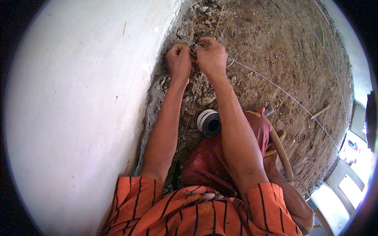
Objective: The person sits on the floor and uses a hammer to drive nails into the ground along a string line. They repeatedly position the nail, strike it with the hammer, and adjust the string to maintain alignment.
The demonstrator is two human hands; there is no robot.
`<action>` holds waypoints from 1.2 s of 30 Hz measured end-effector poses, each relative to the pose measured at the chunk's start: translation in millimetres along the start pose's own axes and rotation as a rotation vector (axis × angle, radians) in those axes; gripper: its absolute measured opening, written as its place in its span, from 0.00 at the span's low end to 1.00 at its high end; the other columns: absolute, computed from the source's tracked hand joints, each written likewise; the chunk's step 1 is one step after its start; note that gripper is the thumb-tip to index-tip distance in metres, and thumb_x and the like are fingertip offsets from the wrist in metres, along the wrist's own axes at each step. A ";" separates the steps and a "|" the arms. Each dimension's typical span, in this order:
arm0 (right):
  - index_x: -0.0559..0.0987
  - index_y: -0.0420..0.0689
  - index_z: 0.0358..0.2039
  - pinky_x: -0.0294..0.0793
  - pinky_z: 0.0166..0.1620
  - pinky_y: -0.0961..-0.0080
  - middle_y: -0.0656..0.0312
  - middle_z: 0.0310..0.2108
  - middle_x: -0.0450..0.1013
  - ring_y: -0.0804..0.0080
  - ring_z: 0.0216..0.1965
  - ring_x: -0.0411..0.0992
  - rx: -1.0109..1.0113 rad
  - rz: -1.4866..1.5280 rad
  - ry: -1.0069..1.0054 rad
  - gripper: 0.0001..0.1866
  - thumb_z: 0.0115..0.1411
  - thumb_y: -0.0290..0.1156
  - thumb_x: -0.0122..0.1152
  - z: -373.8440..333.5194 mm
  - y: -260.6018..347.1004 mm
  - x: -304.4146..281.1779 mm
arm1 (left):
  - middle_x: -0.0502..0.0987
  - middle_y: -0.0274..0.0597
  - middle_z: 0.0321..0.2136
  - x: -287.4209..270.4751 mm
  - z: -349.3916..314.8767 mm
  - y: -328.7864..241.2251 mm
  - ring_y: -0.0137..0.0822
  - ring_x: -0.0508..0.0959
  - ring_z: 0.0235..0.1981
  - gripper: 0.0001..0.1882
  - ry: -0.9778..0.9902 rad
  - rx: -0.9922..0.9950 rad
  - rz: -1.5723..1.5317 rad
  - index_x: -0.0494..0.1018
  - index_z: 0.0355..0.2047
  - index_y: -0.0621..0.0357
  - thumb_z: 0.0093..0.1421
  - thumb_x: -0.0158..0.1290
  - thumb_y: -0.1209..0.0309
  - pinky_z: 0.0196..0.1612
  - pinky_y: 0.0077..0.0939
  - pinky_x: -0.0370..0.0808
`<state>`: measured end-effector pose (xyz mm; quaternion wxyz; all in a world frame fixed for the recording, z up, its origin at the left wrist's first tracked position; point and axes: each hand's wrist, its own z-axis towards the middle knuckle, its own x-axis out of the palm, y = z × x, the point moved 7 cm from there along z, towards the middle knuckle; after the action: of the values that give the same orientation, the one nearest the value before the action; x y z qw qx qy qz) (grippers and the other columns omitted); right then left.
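My left hand (179, 63) is closed in a fist close to the foot of the white wall. Beside it, my right hand (212, 58) is closed with its fingers curled. Thin pale string (194, 46) is bunched and looped in the small gap between them, and both hands seem to grip it. A taut white line (275, 83) runs from my right hand across the dirt toward the right. Another thin line (219, 23) passes lengthwise under the hands, along the wall. Between my forearms lies a spool (203, 117) with white bands and a dark hollow core.
The white wall (82, 98) fills the left side. Rough brown soil (291, 51) with small stones covers the ground. A hammer with a curved wooden handle (282, 155) is by my right knee, in dark red cloth (204, 165). A stick (321, 111) lies farther right. Bright openings (352, 188) show at lower right.
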<state>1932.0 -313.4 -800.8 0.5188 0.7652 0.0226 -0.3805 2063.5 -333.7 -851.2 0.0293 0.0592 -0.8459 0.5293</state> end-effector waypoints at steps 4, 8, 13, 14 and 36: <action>0.80 0.46 0.37 0.72 0.43 0.60 0.48 0.35 0.75 0.49 0.37 0.73 -0.108 -0.140 -0.001 0.16 0.46 0.31 0.54 -8.3 22.8 -9.0 | 0.68 0.33 0.19 -6.3 17.0 9.3 0.27 0.65 0.20 0.07 -0.035 0.092 0.069 0.71 0.26 0.59 0.55 0.47 0.68 0.22 0.26 0.63; 0.79 0.43 0.36 0.72 0.43 0.58 0.46 0.33 0.75 0.48 0.36 0.73 -0.125 -0.165 -0.013 0.16 0.45 0.29 0.53 -16.7 21.6 -16.9 | 0.70 0.35 0.20 -2.1 27.2 2.3 0.29 0.66 0.21 0.11 -0.020 0.178 0.230 0.72 0.28 0.62 0.55 0.47 0.67 0.24 0.27 0.64; 0.79 0.41 0.28 0.72 0.41 0.56 0.44 0.28 0.74 0.45 0.33 0.73 -0.146 -0.221 -0.019 0.11 0.45 0.30 0.52 -23.7 30.1 -26.6 | 0.71 0.35 0.19 7.9 26.7 -6.0 0.27 0.68 0.20 0.10 0.083 0.113 0.266 0.74 0.29 0.61 0.54 0.50 0.67 0.23 0.25 0.65; 0.79 0.41 0.26 0.72 0.40 0.56 0.43 0.27 0.74 0.45 0.32 0.73 -0.155 -0.238 -0.020 0.10 0.46 0.31 0.52 -25.1 31.5 -28.8 | 0.71 0.34 0.19 10.8 26.4 -5.4 0.26 0.68 0.20 0.09 0.100 0.093 0.236 0.74 0.29 0.61 0.54 0.51 0.67 0.23 0.24 0.65; 0.78 0.37 0.24 0.76 0.35 0.59 0.46 0.28 0.75 0.50 0.31 0.75 -0.470 -0.511 0.302 0.08 0.48 0.24 0.51 -39.4 34.8 20.9 | 0.78 0.49 0.35 16.2 24.8 -50.8 0.39 0.77 0.39 0.20 0.464 0.325 0.755 0.74 0.40 0.66 0.53 0.52 0.61 0.46 0.28 0.70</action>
<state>1983.7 -305.0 -779.6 0.5593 0.6425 0.3758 -0.3649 2054.4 -379.1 -814.9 0.0135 -0.3687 -0.6854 0.6278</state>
